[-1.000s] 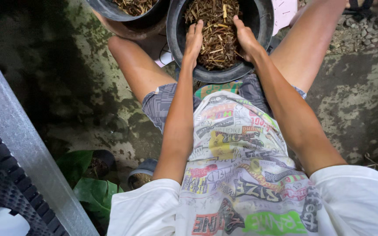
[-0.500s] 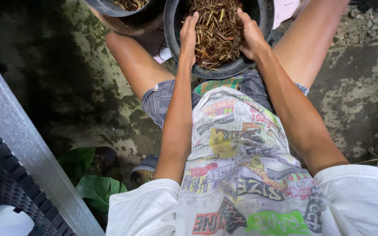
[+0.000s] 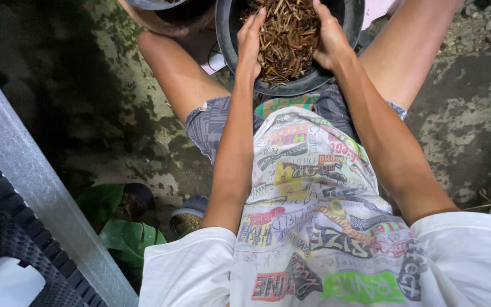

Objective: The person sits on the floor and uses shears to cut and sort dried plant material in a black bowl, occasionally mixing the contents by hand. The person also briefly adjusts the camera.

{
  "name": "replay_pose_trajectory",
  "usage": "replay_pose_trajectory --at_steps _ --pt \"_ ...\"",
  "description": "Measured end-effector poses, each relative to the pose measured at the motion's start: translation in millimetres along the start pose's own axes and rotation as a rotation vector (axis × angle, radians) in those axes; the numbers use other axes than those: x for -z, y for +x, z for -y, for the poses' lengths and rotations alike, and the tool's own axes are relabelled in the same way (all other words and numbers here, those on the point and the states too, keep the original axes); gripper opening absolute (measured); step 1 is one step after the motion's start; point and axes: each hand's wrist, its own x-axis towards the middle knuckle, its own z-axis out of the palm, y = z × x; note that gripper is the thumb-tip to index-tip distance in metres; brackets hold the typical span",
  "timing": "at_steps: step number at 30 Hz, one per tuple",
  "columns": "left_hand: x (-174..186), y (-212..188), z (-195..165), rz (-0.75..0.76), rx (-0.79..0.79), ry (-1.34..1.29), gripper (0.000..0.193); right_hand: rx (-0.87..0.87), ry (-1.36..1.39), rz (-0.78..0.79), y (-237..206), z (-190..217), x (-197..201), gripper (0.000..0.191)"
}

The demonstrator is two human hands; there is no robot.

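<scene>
I sit over mottled, damp-looking concrete ground (image 3: 115,113), patched green and grey, with one slanted grey metal rail (image 3: 41,199) and one dark woven plastic panel (image 3: 1,250) at my left. Between my knees stands one round black plastic pot (image 3: 291,88) filled with brown straw-like chopped mulch (image 3: 285,40). One second pot, brownish (image 3: 166,17), sits just beside it, cut off by the frame. Two small potted plants with broad green leaves (image 3: 126,227) lie below my left elbow. My left hand (image 3: 250,40) is flat and open, pressing the mulch's side; my right hand (image 3: 328,37) is loosely cupped against the opposite side, gripping nothing firmly.
</scene>
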Motion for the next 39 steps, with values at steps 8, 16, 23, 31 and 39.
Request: replay_pose_trajectory --at_steps 8,16,23,31,39 --pt "-7.5 8.9 5.4 -0.035 0.31 0.279 0.075 -0.172 -0.14 -0.042 7.0 -5.6 -17.6 0.066" --pt "-9.5 7.8 6.2 0.086 0.248 0.482 0.093 -0.299 -0.368 -0.067 5.1 -1.7 -24.0 0.079" --pt "-18.4 1.7 6.8 -0.061 0.281 0.354 0.095 -0.26 -0.31 -0.098 3.1 -4.4 -25.0 0.086" --pt "-3.4 10.3 -3.9 -0.156 0.177 0.166 0.051 -0.178 -0.07 0.031 2.2 8.4 -24.7 0.077" --pt "12.6 14.2 -30.3 0.2 0.005 -0.339 0.018 -0.073 0.119 0.19 -3.0 22.4 -14.9 0.044"
